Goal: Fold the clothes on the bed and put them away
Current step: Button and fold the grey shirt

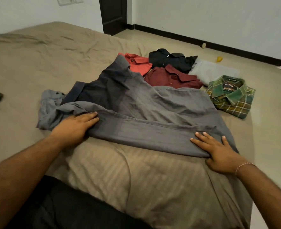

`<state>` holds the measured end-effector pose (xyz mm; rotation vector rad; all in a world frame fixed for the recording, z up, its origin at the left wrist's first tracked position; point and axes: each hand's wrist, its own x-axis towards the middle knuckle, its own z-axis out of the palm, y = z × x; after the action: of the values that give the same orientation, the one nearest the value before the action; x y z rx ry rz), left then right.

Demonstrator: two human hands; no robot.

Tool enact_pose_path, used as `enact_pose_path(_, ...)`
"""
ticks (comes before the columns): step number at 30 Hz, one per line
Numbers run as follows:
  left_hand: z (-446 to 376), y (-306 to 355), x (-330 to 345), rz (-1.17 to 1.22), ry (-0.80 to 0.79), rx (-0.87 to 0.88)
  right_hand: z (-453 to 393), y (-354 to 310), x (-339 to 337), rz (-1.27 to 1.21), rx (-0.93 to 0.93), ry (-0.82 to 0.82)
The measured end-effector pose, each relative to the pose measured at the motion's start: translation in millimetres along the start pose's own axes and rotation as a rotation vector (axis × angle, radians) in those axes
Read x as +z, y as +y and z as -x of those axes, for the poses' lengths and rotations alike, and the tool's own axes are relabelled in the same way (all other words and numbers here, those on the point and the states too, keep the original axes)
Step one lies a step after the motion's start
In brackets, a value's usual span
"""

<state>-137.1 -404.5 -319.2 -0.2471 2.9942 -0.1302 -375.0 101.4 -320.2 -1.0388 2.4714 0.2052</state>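
Pressing the grey shirt [136, 113] flat on the bed [37, 63], my left hand [75, 126] lies with fingers straight and together on its left fold, my right hand [219, 151] with fingers spread on its near right edge.

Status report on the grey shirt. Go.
Both hands open: left hand and right hand pressing flat on grey shirt. Fold unfinished. Folded shirts close behind.

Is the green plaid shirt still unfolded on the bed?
No, the green plaid shirt lies folded with its collar up at the right edge of the bed, beside the other folded shirts.
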Motion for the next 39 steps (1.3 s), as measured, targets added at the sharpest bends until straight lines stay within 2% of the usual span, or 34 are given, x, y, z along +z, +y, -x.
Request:
enact_pose_path(3,6.4,-15.9,4.7,-0.082,-0.003,-0.105,5.0,13.3,10.3,-0.008,0.026,0.089)
enact_pose_path(6,5.2,-14.7,-1.6,-0.097,-0.091,-0.125,9.3,12.7,23.7,0.008,0.102,0.169)
enact_pose_path(11,17.8,-7.4,-31.6,-0.133,-0.241,-0.060,26.5,7.4,11.7,0.061,0.088,0.120)
enact_pose_path(15,39.2,-12.3,-50.5,-0.059,-0.312,-0.053,54.4,-3.3,16.6,0.067,0.067,0.071)
enact_pose_path(20,82.5,-6.3,-65.7,0.047,-0.372,0.003,107.7,-4.1,53.4,-0.024,0.020,0.146)
enact_pose_path(22,94.8,-4.4,-67.4,0.100,-0.386,0.014,130.0,-3.1,70.3,-0.013,0.042,0.165)
enact_pose_path(27,107.6,6.8,-63.8,0.101,-0.523,0.016,151.5,-14.7,65.3,0.078,0.140,0.061)
enact_pose_path(31,96.6,33.8,-84.7,0.027,-0.510,-0.054,146.5,-33.5,42.6,0.075,0.112,0.067)
enact_pose_path(36,57.1,61.3,-86.4,0.007,-0.314,-0.140,100.3,-77.3,16.5,-0.109,0.004,0.317)
enact_pose_path(39,33.3,68.3,-85.8,-0.001,-0.392,-0.171,60.3,-92.2,10.1,-0.157,-0.060,0.359)
